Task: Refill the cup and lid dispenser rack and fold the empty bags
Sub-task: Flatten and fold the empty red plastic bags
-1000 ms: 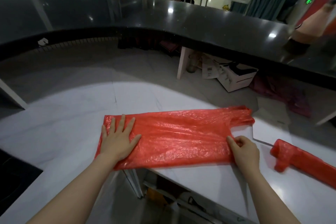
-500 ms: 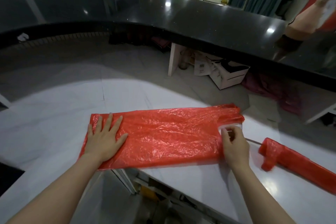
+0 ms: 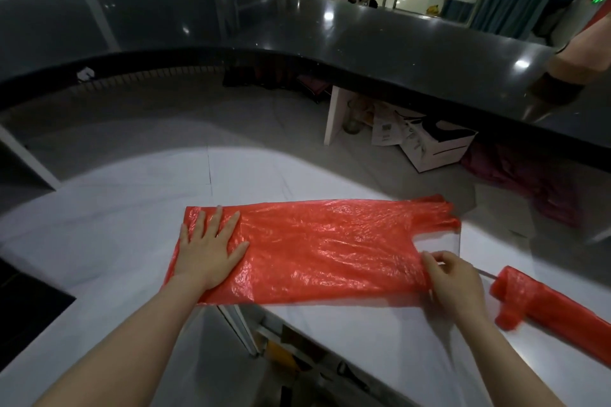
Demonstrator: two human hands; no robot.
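A red plastic bag (image 3: 324, 244) lies flattened lengthwise on the white marble counter (image 3: 99, 235), its handles pointing right. My left hand (image 3: 211, 248) presses flat with spread fingers on the bag's left end. My right hand (image 3: 453, 281) pinches the bag's near handle at its right end. A second red bag (image 3: 555, 311), rolled into a narrow bundle, lies on the counter to the right of my right hand. No cup or lid rack is in view.
A raised black countertop (image 3: 297, 33) curves around the back. Beneath it stand a white cardboard box (image 3: 436, 145) and dark red cloth (image 3: 529, 175). Another person's arm (image 3: 582, 53) rests on the black counter at right. A gap in the counter opens below the bag.
My right hand has shifted along the bag's handle end and now pinches the near handle. My left hand stays flat on the bag's left end. The view has shifted a little.
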